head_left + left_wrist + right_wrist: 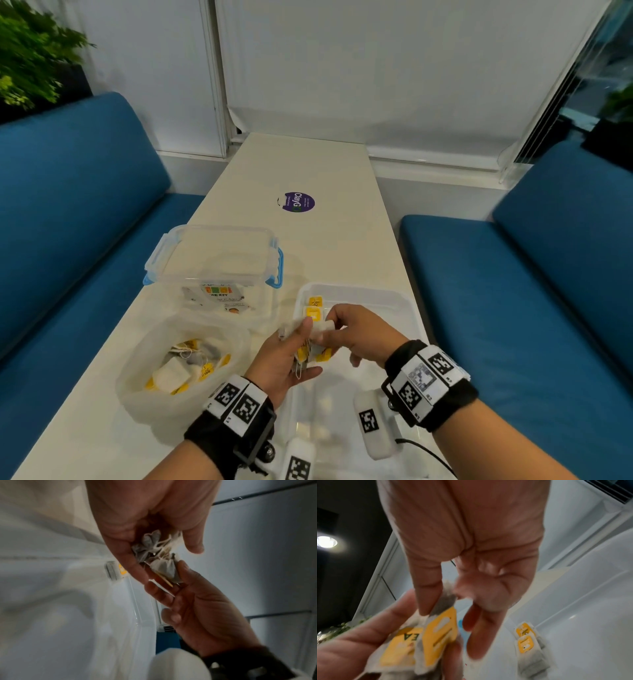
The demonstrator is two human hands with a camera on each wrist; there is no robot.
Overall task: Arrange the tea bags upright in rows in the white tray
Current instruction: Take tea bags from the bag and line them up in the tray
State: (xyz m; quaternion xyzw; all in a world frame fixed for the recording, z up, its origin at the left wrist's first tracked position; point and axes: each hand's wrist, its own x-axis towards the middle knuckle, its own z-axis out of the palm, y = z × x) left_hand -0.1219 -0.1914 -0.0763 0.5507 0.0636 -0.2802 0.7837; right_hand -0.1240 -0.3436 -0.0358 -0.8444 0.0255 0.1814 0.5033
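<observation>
Head view, hands: over the near-left part of the white tray (356, 291), the left hand (279, 359) curls round a small bunch of tea bags (310, 353); the right hand (356, 330) pinches one bag off the top of it.
Head view, supply: more tea bags lie jumbled in a soft clear bag (178, 370) left of the tray; a clear lidded box (215, 260) stands beyond it.
Head view, placed: two tea bags (314, 308) stand at the tray's far-left corner.
Left wrist view: the left hand's fingers (120, 550) cup crumpled papery pouches with tangled white strings; the other hand's fingertips (185, 568) grip one pouch.
Right wrist view: thumb (428, 588) and forefinger nip the grey, porous pouch above its stiff yellow tag (440, 631).
Step done well: I would draw it out slowly so strings don't snag, then set it upright against the standing pair.
</observation>
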